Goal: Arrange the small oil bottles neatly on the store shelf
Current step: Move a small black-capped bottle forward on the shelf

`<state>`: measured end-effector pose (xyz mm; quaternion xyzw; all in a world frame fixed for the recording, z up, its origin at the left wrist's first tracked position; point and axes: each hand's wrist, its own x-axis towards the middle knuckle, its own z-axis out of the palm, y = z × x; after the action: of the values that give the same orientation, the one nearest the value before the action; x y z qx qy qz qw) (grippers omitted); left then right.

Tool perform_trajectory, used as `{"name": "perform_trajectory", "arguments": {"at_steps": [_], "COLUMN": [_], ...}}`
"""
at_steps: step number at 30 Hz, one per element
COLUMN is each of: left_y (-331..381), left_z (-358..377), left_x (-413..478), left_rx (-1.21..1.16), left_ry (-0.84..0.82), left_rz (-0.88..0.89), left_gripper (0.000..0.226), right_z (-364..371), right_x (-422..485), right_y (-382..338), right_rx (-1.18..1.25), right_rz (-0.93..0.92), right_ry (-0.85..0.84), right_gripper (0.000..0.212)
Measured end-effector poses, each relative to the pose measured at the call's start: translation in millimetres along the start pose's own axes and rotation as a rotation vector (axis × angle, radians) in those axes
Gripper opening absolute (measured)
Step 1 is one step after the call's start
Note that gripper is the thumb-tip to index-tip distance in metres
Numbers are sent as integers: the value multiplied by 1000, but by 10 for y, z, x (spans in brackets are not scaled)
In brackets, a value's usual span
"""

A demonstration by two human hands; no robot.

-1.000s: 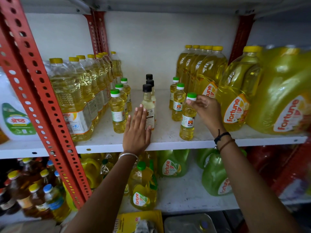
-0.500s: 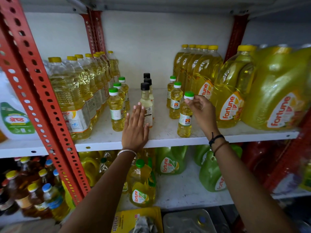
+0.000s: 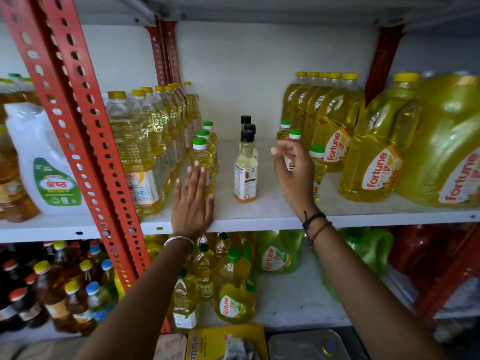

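Three small green-capped oil bottles (image 3: 203, 162) stand in a row on the left of the white shelf (image 3: 262, 218). My left hand (image 3: 192, 203) lies flat on the shelf in front of them, its fingertips at the front bottle. A row of three black-capped bottles (image 3: 245, 175) runs down the middle. On the right is another row of green-capped bottles. Its front bottle (image 3: 319, 162) stands free beside my right hand (image 3: 294, 178). That hand hovers with loosely curled, spread fingers in front of the middle bottle (image 3: 295, 133) and hides most of it.
Tall yellow-capped oil bottles (image 3: 135, 152) line the left side, next to a red perforated upright (image 3: 78, 131). Big Fortune jugs (image 3: 371, 162) crowd the right. A white jug (image 3: 44, 167) sits far left. The lower shelf holds more bottles (image 3: 233, 289).
My right hand has let go of the front right bottle's cap and moved left and back toward the middle bottle. My left hand slid left, toward the left row.
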<state>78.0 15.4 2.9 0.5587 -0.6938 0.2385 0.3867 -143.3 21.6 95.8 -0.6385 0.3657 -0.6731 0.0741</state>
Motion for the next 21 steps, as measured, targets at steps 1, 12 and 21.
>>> {"name": "perform_trajectory", "arguments": {"at_steps": [1, 12, 21], "left_y": [-1, -15, -40], "left_z": [6, 27, 45], "left_x": [1, -17, -22], "left_rx": [5, 8, 18], "left_ry": [1, 25, 6], "left_rz": [12, 29, 42], "left_gripper": [61, 62, 63], "right_z": [84, 557, 513], "right_x": [23, 343, 353], "right_y": [17, 220, 158], "right_rx": [11, 184, 104], "right_rz": [48, 404, 425], "right_ry": [-30, -307, -157], "right_gripper": [22, 34, 38]}}
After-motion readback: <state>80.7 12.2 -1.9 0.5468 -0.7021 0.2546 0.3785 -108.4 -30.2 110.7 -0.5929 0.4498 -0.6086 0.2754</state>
